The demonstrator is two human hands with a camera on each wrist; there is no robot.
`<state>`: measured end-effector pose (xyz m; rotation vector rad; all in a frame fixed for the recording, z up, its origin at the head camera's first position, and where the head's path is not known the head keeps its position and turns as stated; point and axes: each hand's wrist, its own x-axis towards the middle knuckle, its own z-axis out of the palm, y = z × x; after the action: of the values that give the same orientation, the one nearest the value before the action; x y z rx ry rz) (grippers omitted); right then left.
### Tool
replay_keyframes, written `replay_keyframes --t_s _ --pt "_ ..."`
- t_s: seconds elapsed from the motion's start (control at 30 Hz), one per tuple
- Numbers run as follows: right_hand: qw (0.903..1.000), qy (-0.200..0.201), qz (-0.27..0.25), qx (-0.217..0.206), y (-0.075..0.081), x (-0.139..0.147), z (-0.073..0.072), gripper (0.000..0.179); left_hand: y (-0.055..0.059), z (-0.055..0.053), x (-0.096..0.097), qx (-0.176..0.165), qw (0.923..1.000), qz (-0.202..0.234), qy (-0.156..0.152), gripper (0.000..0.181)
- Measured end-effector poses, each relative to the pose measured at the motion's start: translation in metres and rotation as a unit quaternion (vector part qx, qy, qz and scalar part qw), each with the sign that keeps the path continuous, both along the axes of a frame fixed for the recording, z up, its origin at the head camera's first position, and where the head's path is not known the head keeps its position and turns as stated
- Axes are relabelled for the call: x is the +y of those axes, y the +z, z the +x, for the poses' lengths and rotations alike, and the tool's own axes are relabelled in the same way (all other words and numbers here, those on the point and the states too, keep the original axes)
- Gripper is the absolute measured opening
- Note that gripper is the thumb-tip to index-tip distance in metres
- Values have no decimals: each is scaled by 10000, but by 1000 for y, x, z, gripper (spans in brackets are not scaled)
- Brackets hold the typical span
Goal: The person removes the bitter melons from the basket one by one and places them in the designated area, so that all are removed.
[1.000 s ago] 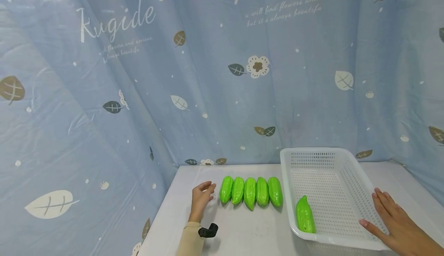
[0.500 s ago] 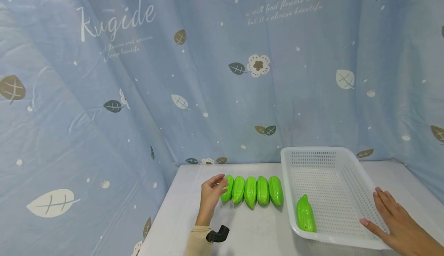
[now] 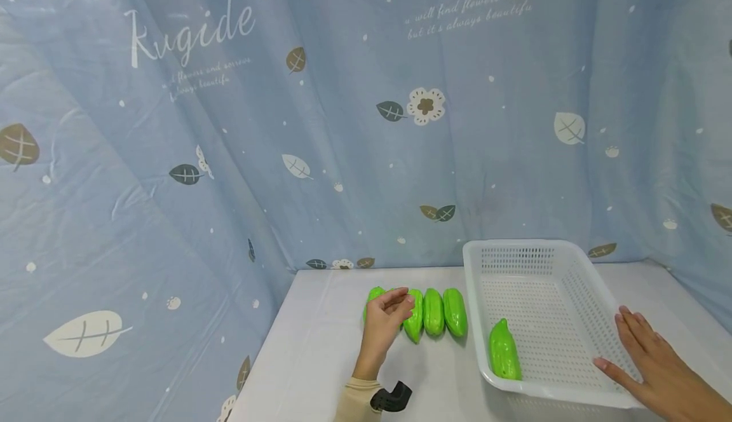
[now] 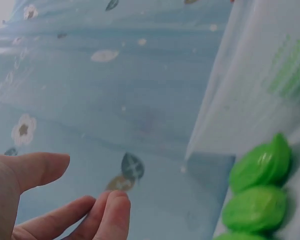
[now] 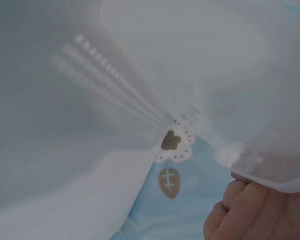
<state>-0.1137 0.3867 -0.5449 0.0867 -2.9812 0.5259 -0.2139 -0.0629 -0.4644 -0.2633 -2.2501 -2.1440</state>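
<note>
My left hand (image 3: 384,323) hovers over the left part of a row of several glossy, bright green, long ridged fruits (image 3: 433,313), hiding parts of those on the left. Its fingers are loosely bent; in the left wrist view a gap shows between thumb and fingertips, with nothing held. That view also shows some green fruits (image 4: 255,209) at the lower right. My right hand (image 3: 657,361) rests at the right rim of a white perforated basket (image 3: 473,320), fingers straight and thumb spread over the inside. A single green fruit (image 3: 504,351) lies in the basket's front left corner.
A white table (image 3: 320,285) carries everything. Behind it and along the left hangs a blue curtain (image 3: 354,123) printed with leaves and flowers. A black wrist mount (image 3: 391,398) sits on my left forearm.
My left hand has moved right, from beside the row's left end to over its left fruits. My right hand, the basket and the fruits have stayed where they were.
</note>
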Motion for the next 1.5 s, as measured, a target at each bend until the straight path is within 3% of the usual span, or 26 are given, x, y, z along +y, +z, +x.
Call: replay_keyframes --t_s 0.27,0.5,0.87,1.1,1.2,1.5 --pt "9999 23 -97 -39 2 -3 1 110 -6 12 37 4 9989 -171 -448 38" --pt "10000 12 -35 -22 3 -4 2 110 -6 13 68 136 9961 -369 -786 38" --pt "10000 9 8 28 3 -5 3 110 -8 19 115 -404 9890 -853 -1136 34" --pt "10000 25 0 37 2 -3 2 110 -6 23 136 -568 9840 -992 -1369 43" --pt "10000 38 -1 40 2 -2 1 109 -5 25 146 -671 9793 -1291 -1407 48" --pt "10000 -25 -18 -22 5 -8 4 110 -5 30 169 -1025 9522 -2616 -1199 62"
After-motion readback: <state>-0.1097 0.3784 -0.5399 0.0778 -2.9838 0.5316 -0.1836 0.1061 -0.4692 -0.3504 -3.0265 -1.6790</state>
